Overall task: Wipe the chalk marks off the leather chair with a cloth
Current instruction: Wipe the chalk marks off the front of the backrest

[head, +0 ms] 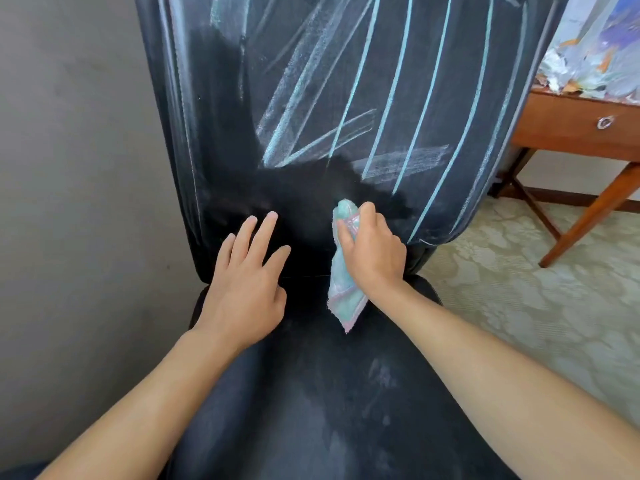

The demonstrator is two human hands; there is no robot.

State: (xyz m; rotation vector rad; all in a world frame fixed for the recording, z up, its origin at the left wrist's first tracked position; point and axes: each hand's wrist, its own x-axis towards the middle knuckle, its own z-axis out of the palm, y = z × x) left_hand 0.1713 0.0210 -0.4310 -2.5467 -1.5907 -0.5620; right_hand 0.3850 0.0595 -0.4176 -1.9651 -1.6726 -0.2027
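cloth bunched inside right hand fingers, pressed on chair

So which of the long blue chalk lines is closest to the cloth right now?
The blue chalk line ending just up-right of the cloth in the right hand; the other lines stand farther right or end higher.

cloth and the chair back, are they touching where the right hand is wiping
Touching. The head view shows the right hand pressing the bunched tip of the cloth against the chair back, with no gap visible.
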